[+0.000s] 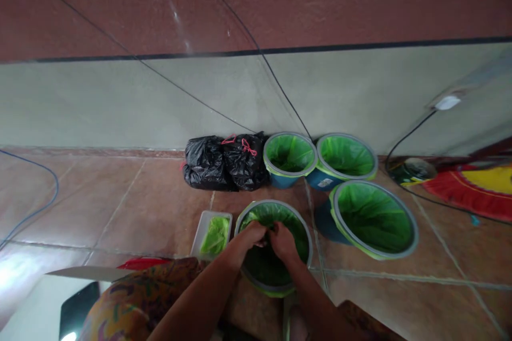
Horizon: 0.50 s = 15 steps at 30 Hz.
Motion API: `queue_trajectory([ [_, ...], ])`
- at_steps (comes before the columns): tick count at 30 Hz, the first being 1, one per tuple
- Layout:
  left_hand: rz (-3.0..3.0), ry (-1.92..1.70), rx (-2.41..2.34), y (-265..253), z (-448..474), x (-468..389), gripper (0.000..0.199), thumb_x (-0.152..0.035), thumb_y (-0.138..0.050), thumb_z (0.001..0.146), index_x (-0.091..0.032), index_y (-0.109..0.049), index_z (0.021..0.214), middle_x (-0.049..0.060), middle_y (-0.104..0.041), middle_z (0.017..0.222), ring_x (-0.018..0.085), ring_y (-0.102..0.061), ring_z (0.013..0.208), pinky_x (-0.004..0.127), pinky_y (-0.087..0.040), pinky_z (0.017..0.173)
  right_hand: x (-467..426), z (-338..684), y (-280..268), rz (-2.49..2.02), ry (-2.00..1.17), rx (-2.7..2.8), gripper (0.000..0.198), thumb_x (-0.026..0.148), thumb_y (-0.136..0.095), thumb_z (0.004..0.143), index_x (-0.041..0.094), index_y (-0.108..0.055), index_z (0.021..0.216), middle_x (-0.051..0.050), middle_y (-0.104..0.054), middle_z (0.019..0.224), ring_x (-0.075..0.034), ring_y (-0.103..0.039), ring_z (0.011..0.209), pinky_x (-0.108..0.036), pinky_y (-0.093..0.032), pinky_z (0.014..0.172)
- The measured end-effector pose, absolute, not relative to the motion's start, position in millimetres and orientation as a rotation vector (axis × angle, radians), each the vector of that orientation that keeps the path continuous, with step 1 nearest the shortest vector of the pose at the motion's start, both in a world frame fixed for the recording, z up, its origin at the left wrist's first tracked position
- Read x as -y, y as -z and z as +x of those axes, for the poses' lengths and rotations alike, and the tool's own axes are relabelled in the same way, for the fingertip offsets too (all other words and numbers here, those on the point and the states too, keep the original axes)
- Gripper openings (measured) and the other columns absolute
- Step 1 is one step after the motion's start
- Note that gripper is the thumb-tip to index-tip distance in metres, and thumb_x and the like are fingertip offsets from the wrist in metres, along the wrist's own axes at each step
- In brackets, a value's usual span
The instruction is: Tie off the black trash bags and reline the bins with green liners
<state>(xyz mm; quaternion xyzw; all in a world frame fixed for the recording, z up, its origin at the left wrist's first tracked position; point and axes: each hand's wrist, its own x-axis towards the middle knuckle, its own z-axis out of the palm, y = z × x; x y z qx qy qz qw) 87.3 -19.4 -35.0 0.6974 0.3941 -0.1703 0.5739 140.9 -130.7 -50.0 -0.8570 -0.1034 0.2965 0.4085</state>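
Both my hands reach into the nearest bin (244, 272), a round blue bin with a grey rim and a green liner bag (264, 266). My left hand (253, 235) and my right hand (283, 241) meet at the far inner side of the bin, fingers closed on the green liner. A clear tray (200, 234) with folded green bags (216, 235) lies on the floor just left of this bin.
Three more green-lined bins stand beyond: one at back centre (289, 161), one at back right (346, 159), and a tilted one (374, 218) at the right. Two tied black rubbish bags (224, 162) lean on the wall. Cables cross the wall and floor. A red-and-yellow mat (476, 186) lies far right.
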Motion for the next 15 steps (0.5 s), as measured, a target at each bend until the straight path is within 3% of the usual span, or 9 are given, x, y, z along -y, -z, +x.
queue_trajectory([
  [3, 1.573, 0.506, -0.853, 16.9, 72.4, 19.6, 0.021, -0.026, -0.054, 0.087, -0.015, -0.07, 0.079, 0.007, -0.073, 0.077, 0.019, -0.07, 0.066, 0.029, -0.056, 0.06, 156.5, 146.7, 34.8, -2.286, -0.421, 0.212, 0.035, 0.025, -0.043, 0.088, 0.016, -0.065, 0.112, -0.013, -0.071, 0.114, -0.025, -0.065, 0.107, -0.036, -0.046, 0.097],
  [6, 1.797, 0.216, -0.954, 4.8, 59.8, 6.8, 0.027, -0.025, -0.048, 0.092, -0.015, -0.067, 0.109, 0.01, -0.073, 0.103, 0.019, -0.071, 0.087, 0.031, -0.056, 0.079, 180.3, 167.8, 28.8, -2.39, -0.147, 0.179, 0.045, 0.032, -0.041, 0.088, 0.009, -0.06, 0.121, -0.018, -0.067, 0.12, -0.027, -0.062, 0.113, -0.038, -0.044, 0.1],
  [10, 2.193, -0.117, -1.024, 9.0, 60.0, -13.6, 0.045, -0.023, -0.049, 0.093, -0.015, -0.049, 0.138, 0.013, -0.056, 0.14, 0.023, -0.051, 0.13, 0.035, -0.04, 0.11, 187.5, 190.0, 42.7, -2.487, -0.332, 0.266, 0.052, 0.031, -0.038, 0.09, 0.001, -0.052, 0.131, -0.025, -0.06, 0.131, -0.029, -0.057, 0.123, -0.039, -0.04, 0.106],
  [12, 2.259, -0.018, -0.997, 19.8, 65.3, -18.9, 0.047, -0.022, -0.046, 0.094, -0.014, -0.046, 0.141, 0.014, -0.052, 0.144, 0.023, -0.045, 0.136, 0.035, -0.035, 0.115, 185.7, 190.0, 54.9, -2.494, -0.415, 0.307, 0.051, 0.027, -0.033, 0.092, 0.001, -0.051, 0.132, -0.024, -0.059, 0.133, -0.027, -0.057, 0.123, -0.037, -0.041, 0.104],
  [15, 2.225, 0.133, -0.979, 40.8, 71.0, -21.9, 0.044, -0.018, -0.04, 0.096, -0.01, -0.045, 0.139, 0.017, -0.056, 0.138, 0.025, -0.052, 0.13, 0.035, -0.04, 0.11, 186.6, 181.2, 71.0, -2.526, -0.413, 0.294, 0.049, 0.024, -0.027, 0.095, 0.003, -0.051, 0.131, -0.025, -0.06, 0.13, -0.028, -0.061, 0.118, -0.037, -0.044, 0.098],
])
